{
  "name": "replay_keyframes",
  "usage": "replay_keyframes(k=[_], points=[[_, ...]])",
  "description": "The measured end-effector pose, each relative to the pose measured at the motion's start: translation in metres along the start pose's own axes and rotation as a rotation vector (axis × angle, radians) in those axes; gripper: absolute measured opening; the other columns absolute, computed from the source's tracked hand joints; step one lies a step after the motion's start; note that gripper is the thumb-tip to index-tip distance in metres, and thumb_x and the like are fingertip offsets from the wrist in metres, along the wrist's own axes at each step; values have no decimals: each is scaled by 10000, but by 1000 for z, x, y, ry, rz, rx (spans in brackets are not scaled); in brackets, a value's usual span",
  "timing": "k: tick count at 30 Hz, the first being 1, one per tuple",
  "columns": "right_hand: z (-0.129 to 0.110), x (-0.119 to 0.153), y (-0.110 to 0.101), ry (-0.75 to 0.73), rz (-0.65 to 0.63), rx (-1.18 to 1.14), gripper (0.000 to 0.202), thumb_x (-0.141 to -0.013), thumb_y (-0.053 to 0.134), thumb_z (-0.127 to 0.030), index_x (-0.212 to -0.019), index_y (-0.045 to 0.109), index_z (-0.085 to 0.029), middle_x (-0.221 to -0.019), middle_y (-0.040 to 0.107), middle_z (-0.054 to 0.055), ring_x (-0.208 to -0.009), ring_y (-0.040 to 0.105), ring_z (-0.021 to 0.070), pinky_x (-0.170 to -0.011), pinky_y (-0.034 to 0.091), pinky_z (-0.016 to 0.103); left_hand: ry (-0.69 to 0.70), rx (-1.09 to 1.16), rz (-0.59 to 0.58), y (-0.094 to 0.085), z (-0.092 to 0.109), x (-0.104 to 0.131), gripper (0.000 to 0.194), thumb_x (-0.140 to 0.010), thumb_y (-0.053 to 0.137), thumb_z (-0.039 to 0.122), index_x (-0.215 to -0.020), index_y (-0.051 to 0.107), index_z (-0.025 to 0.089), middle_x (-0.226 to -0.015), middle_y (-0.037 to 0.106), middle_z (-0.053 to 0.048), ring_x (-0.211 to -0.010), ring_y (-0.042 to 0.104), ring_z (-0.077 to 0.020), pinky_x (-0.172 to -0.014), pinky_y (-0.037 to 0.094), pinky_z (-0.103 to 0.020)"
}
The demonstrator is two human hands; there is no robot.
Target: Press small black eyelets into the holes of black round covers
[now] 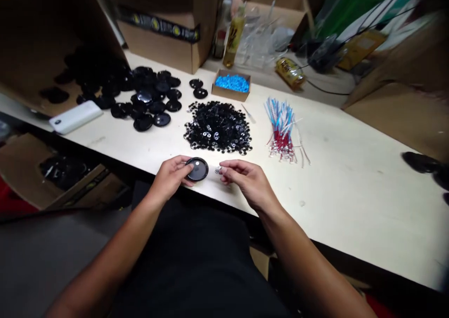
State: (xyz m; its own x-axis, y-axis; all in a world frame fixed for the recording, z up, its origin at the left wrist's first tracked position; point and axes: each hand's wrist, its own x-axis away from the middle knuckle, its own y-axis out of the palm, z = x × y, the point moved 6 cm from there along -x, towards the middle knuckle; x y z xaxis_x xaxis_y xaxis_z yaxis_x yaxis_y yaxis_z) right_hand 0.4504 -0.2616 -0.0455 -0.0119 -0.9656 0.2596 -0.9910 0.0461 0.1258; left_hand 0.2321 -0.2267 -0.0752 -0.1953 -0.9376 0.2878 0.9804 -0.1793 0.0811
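My left hand (172, 175) is closed on a round black disc (199, 172), thumb on its face beside a small pale spot. Just to the right, my right hand (245, 177) pinches a small shiny piece (218, 170), a short gap from the disc. Beyond both hands lies a heap of small black parts (217, 126) with some shiny ones among them. Several more black discs (154, 96) are piled to the left of the heap. On the right is a bundle of blue, white and red wires (282, 131).
A small box of blue pieces (231, 85) stands behind the heap. Cardboard boxes (168, 23) line the back and left. A white phone-like object (76, 117) lies at left. Another person's hand (237, 4) is near a yellow bottle (233, 39). The table (336, 182) extends rightward.
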Motion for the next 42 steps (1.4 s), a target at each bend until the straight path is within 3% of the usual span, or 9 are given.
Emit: replay_keyframes(k=[5,12,18,25,29,35,42], points=[[-5,-3,17,3,-31,-7,326,-739,906,-368,-982,803,-176,-788,772,47,-715,729,182,-722,614,326,-8,53,-58,5,1,7,389,-812,821,389,-1093,731,135,-929,793,-80,-796,766,-241,-554,644,-287],[-8,-4,33,-89,8,93,245,-796,866,-348,-980,795,-202,-897,769,39,-760,718,181,-767,622,344,-53,116,-104,6,3,16,423,-805,832,323,-1161,715,126,-1018,797,-101,-894,777,-254,-603,646,-266],[-17,-1,35,-166,45,265,194,-861,805,-310,-1016,788,-194,-917,759,39,-785,689,172,-743,573,315,-51,169,-61,2,3,18,423,-794,839,263,-1169,684,144,-1030,796,-86,-847,777,-224,-614,650,-267],[-22,3,39,-171,27,271,165,-860,804,-273,-1003,782,-196,-911,747,24,-778,656,145,-722,537,278,-63,128,-54,0,4,17,339,-767,809,204,-1057,643,148,-915,764,-50,-786,748,-193,-594,635,-255],[-19,4,41,-152,14,245,165,-858,805,-274,-1001,778,-195,-911,747,25,-780,661,147,-727,540,280,-71,64,-104,1,7,18,261,-769,808,223,-973,667,140,-882,736,-37,-762,717,-167,-585,623,-235],[-12,5,44,-109,5,195,192,-847,810,-288,-1000,766,-180,-878,737,25,-776,665,152,-729,547,286,-75,21,-77,-1,7,17,217,-778,824,273,-914,734,129,-867,726,-38,-777,702,-157,-596,602,-211],[-10,5,50,-146,89,274,167,-843,782,-279,-971,749,-176,-929,719,38,-772,631,156,-706,527,297,-86,76,-109,3,1,16,205,-792,830,300,-896,782,129,-870,746,-51,-763,705,-166,-582,598,-219]])
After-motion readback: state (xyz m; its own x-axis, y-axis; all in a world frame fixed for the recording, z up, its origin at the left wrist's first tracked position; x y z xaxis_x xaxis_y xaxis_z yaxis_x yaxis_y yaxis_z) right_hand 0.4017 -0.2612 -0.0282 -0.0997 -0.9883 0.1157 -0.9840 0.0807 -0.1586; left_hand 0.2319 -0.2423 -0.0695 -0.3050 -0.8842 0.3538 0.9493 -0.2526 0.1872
